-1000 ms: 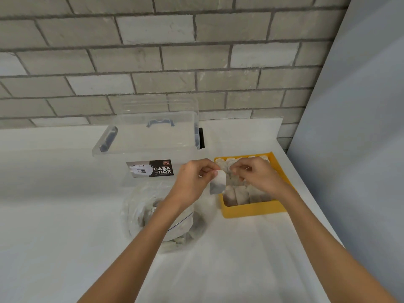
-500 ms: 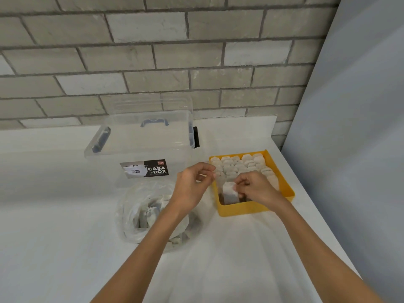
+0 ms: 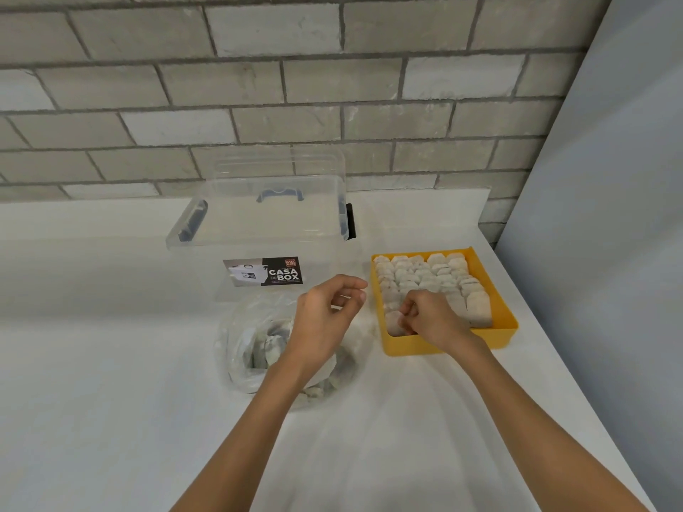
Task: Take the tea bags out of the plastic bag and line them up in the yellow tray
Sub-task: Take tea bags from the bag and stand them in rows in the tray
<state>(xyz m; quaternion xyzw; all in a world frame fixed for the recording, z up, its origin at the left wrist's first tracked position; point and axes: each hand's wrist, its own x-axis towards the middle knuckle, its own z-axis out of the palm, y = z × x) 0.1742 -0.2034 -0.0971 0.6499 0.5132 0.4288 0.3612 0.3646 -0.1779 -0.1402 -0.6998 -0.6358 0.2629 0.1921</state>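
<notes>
Closest to me, two bare forearms reach in over the white counter [image 3: 111, 400]. Just left of the yellow tray [image 3: 443, 343] and a little nearer than it, the clear plastic bag [image 3: 240, 364] lies slumped on the counter with a loose heap of tea bags [image 3: 268, 351] showing through its film. The left hand [image 3: 325, 319] hovers above that bag, close to the tray's left wall, its fingers loosely curled and its thumb near the forefinger, with nothing between them.

The right hand [image 3: 436, 319] is down inside the tray at its near left corner, fingers curled tight and pinching the top of one tea bag [image 3: 392, 322] that stands there against the front wall. The rest of the tray is filled with rows of upright tea bags [image 3: 425, 275], packed from the far wall towards the hand.

Beyond the tray's left side stands a clear storage box [image 3: 258, 223] with a dark label [image 3: 264, 271] reading CASA BOX. Behind the tray a grey brick wall [image 3: 258, 105] rises, and to the tray's right is a plain grey panel [image 3: 610, 179].
</notes>
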